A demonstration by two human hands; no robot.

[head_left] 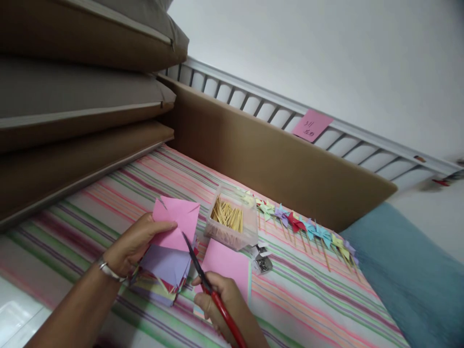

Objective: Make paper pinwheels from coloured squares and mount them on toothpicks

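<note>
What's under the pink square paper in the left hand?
Below the pink square paper: a purple paper sheet, with yellow paper edges lower down. The purple sheet's far part is covered; whether pink touches purple, can't tell.

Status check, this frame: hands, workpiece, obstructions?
Left hand holding square pink paper sheet. Right hand gripping red-handled metal scissors, blades at sheet's lower part. Multicoloured paper stack close below; nothing visibly blocking blades.
</note>
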